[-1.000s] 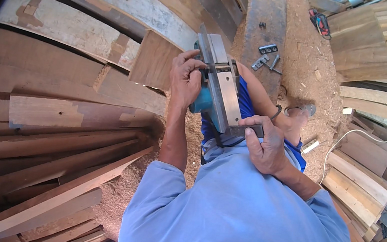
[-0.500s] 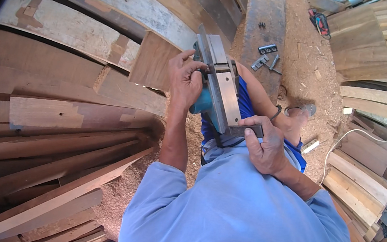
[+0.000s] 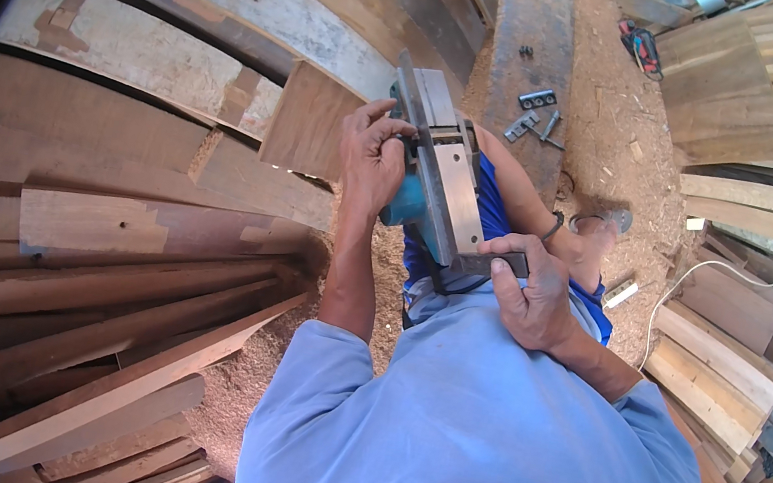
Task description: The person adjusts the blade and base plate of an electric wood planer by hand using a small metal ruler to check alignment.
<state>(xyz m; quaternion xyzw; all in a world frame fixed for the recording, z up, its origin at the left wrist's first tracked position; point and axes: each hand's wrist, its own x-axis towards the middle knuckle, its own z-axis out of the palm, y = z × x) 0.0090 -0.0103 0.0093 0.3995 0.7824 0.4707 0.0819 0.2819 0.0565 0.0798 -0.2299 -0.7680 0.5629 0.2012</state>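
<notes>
An electric hand planer [image 3: 460,193] with a teal body lies on its side over my lap, its flat metal sole facing up. My left hand [image 3: 374,159] grips the planer's left side, with thumb and fingers bent close to the sole's edge. Along the sole, on edge, runs a long dark metal blade [image 3: 424,162], which looks like part of a try square. At its near end, my right hand [image 3: 534,300] pinches the dark block-like handle [image 3: 507,263] between thumb and fingers. The planer's underside is hidden behind the blade and my lap.
On the narrow bench board [image 3: 542,24] lie a three-hole metal piece [image 3: 536,98], a bracket [image 3: 523,127] and a T-handled wrench [image 3: 552,128]. Planks [image 3: 120,139] crowd the left, more boards [image 3: 721,365] the right. A white cable [image 3: 666,296] crosses the sawdust near a red power tool [image 3: 639,49].
</notes>
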